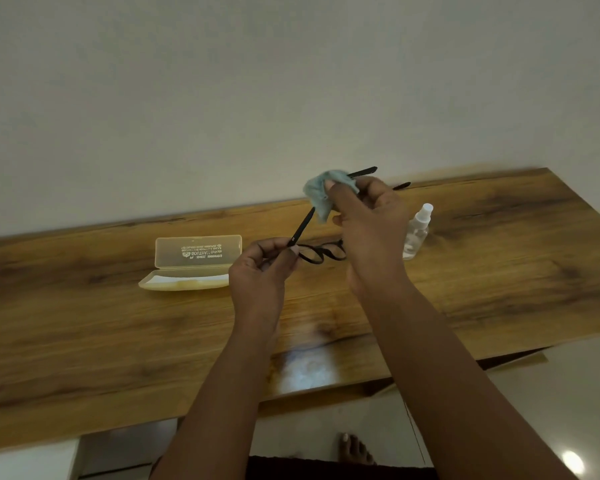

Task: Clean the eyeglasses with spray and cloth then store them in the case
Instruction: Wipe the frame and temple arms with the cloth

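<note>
left hand point(262, 268) pinches eyeglasses point(321, 252), front crosswise, arms pointing away; right hand point(371, 216) grips cloth point(321, 192).

The eyeglasses point(321, 252) hang between the two hands above the table point(84, 323). The left hand point(262, 271) pinches one end, the right hand point(371, 226) the other, with the cloth point(317, 195) at its fingertips. The open case point(194, 263) lies just left of the left hand; the spray bottle point(417, 233) stands just right of the right hand.

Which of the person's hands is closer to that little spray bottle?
Right. The right hand, holding the cloth, is just beside the spray bottle; the left hand grips the eyeglasses farther away, toward the case.
</note>
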